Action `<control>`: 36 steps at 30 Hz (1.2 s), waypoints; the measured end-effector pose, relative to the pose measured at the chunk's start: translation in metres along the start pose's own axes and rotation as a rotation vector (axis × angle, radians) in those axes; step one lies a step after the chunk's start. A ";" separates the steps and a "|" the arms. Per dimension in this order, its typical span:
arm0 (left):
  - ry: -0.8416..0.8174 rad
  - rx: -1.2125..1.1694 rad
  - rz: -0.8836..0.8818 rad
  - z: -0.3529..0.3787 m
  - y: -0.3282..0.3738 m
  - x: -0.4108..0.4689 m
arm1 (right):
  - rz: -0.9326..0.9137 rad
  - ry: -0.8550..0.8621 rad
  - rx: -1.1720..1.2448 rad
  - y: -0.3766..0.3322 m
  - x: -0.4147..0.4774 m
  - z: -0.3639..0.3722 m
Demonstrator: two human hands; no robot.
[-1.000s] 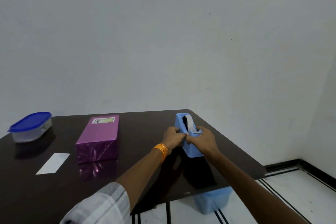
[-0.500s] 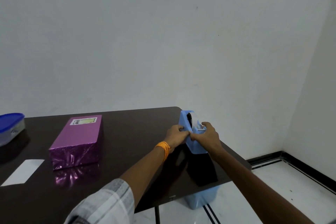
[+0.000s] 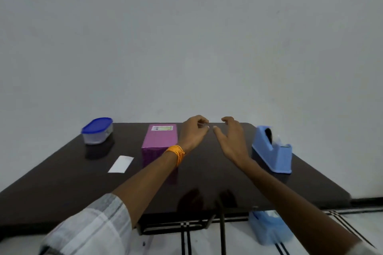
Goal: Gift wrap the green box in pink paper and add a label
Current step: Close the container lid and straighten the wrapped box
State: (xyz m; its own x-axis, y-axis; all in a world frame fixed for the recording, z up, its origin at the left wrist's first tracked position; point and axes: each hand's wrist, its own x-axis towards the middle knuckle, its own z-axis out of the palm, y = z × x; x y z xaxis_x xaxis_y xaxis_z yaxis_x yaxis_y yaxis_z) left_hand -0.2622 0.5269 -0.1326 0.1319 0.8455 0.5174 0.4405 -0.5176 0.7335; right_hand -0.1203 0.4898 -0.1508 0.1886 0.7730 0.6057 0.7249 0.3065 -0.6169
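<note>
On my feed the left hand (image 3: 192,132) has its fingers curled in, thumb against fingertips on a pale sliver, and I can't tell if that's tape. The right hand (image 3: 231,141) hangs loose, fingers spread, holding nothing. Dark glossy table (image 3: 62,182), plain white wall. The pink-wrapped box (image 3: 160,137), label (image 3: 162,128) on top, sits just left of the left hand.

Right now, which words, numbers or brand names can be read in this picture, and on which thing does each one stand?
No text can be read here.
label on top of the pink wrapped box: dark print beside a green patch, too blurred to read.
white paper slip: no writing shows.
tape dispenser: no marking shows.
blue-lidded container: no readable marking.
</note>
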 end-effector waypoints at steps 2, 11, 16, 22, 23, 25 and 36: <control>0.073 0.024 -0.002 -0.037 -0.010 -0.013 | -0.005 -0.054 0.074 -0.026 -0.006 0.024; 0.181 0.153 -0.196 -0.122 -0.068 -0.045 | 0.020 -0.204 0.210 -0.076 -0.029 0.086; 0.122 0.157 -0.342 -0.116 -0.081 -0.048 | 0.083 -0.250 0.213 -0.072 -0.026 0.098; 0.097 0.101 -0.370 -0.102 -0.098 -0.047 | 0.200 -0.378 0.269 -0.057 -0.023 0.123; 0.111 0.095 -0.372 -0.101 -0.098 -0.045 | 0.229 -0.387 0.269 -0.055 -0.020 0.128; 0.119 0.087 -0.393 -0.100 -0.101 -0.038 | 0.284 -0.386 0.279 -0.053 -0.013 0.134; 0.121 0.128 -0.345 -0.073 -0.137 0.028 | 0.324 -0.314 0.283 -0.011 0.047 0.172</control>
State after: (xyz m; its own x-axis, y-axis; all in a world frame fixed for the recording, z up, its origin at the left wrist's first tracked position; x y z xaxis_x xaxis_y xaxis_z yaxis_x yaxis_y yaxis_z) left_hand -0.3835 0.6115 -0.1862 -0.1454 0.9416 0.3038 0.5490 -0.1787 0.8165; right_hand -0.2333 0.6186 -0.2020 0.1343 0.9687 0.2088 0.4469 0.1289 -0.8853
